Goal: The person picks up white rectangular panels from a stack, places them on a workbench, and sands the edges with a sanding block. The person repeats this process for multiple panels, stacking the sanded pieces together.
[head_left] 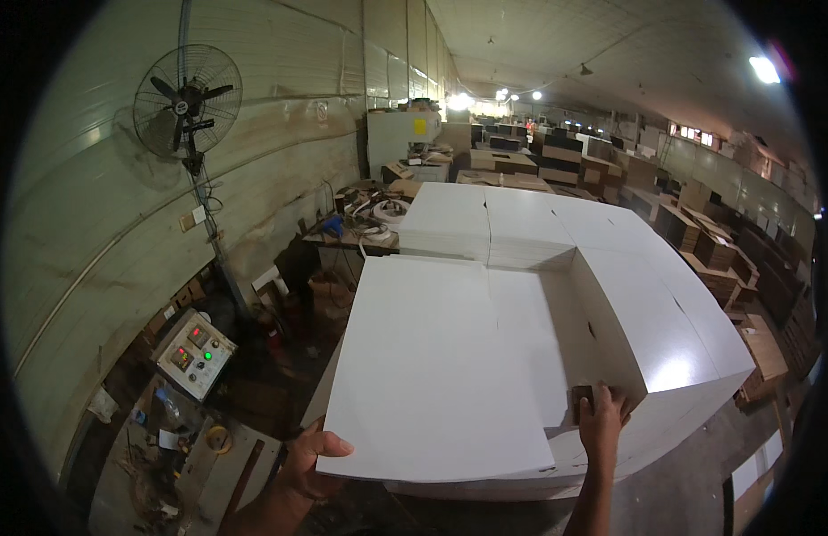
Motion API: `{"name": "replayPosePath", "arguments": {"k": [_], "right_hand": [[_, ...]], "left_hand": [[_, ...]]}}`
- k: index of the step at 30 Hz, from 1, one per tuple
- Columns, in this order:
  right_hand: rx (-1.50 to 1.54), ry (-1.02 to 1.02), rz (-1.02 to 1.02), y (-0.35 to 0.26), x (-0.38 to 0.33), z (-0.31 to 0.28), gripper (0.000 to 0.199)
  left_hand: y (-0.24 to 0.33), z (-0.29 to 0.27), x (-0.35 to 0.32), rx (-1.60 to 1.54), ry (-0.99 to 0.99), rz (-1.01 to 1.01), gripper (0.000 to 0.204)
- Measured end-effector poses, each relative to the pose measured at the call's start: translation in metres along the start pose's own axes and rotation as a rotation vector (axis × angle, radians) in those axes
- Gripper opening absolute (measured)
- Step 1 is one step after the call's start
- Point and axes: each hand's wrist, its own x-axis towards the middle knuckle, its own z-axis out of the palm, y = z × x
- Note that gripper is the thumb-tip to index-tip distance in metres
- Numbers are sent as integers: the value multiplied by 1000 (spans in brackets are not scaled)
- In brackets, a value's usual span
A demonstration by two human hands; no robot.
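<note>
A large white panel (432,366) lies across the lower part of the stack in front of me. My left hand (311,460) is closed on its near left corner, with the thumb on top and the other fingers underneath. To the right of that panel, my right hand (603,420) is closed around a small dark brown block (578,402). It is beside the inner side of a taller stack of white panels (664,308), and I cannot tell whether the block touches it. The fingertips of this hand are partly hidden.
At the lower left stands a control box (196,357) with lit displays and buttons, above a cluttered bench holding a tape roll (219,439). A fan (188,103) hangs on the left wall. Coiled white strips (390,211) lie beyond the panel. Stacked brown boards (700,232) fill the right background.
</note>
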Motion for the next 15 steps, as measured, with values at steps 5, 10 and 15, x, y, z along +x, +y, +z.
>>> {"name": "replayPosePath", "arguments": {"k": [5,10,15], "right_hand": [[871,-236,84,-75,-20,-34,48],[894,-504,85,-165,-84,-52,52],[636,-312,-135,-234,-141,-26,45]], "left_hand": [[19,-19,3,414,119,138,69],[69,-23,7,540,109,72,78],[100,-36,6,887,130,-43,81]]}}
